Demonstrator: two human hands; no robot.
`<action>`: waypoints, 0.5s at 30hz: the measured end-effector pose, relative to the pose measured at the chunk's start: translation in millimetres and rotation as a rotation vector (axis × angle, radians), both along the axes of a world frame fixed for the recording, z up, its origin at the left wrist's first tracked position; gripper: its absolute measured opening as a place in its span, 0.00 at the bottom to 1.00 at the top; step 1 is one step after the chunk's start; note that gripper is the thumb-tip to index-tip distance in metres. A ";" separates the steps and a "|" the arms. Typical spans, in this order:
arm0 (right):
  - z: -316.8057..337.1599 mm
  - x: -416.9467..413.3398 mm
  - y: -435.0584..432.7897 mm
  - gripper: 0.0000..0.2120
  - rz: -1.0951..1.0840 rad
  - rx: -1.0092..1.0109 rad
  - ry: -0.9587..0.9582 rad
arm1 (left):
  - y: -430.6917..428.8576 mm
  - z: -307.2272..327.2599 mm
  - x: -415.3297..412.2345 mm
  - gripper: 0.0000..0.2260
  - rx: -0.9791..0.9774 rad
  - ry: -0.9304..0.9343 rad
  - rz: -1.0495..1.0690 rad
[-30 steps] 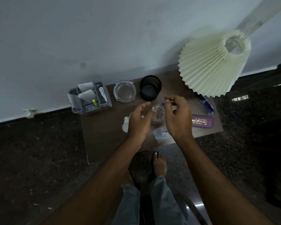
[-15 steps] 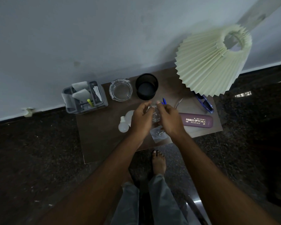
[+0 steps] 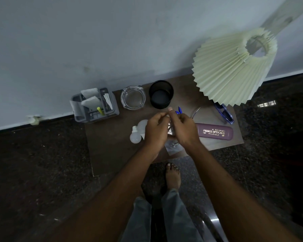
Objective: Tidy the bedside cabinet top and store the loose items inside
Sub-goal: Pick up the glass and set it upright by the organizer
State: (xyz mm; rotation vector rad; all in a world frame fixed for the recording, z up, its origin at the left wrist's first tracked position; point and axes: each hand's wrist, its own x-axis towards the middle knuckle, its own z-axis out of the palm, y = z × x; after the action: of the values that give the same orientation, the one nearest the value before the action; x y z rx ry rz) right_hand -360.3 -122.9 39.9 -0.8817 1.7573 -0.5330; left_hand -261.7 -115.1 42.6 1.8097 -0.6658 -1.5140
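My left hand (image 3: 156, 131) and my right hand (image 3: 184, 130) are closed together around a small clear glass (image 3: 170, 132) over the middle of the brown cabinet top (image 3: 110, 151). Their fingertips meet above the glass, which is mostly hidden between my palms. Loose items lie around it: two white bulbs (image 3: 135, 136) to the left, a blue pen (image 3: 179, 110) just behind, a purple spectacle case (image 3: 215, 132) to the right, blue glasses (image 3: 224, 113) beyond it, and a small clear packet (image 3: 173, 148) holding something metal under my right wrist.
Along the wall stand a grey organiser (image 3: 94, 106) with papers, a glass ashtray (image 3: 133, 97) and a black cup (image 3: 161, 94). A pleated cream lampshade (image 3: 233, 67) overhangs the back right corner. A thin cable loop (image 3: 194, 111) lies beside the pen. My bare foot (image 3: 172, 175) is below the front edge.
My right hand came down from a raised pinch and closed onto the glass beside my left hand. Both hands shifted slightly forward over the cabinet top.
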 end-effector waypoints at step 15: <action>37.6 11.4 23.2 0.15 0.060 -0.215 -0.165 | 7.7 32.2 28.4 0.20 0.269 0.176 0.162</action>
State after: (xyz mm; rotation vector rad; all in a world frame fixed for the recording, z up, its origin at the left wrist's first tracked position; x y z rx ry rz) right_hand -348.9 -99.7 77.6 -1.0065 1.5395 -0.7441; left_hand -233.3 -107.3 74.8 1.8454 -0.2333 -1.6905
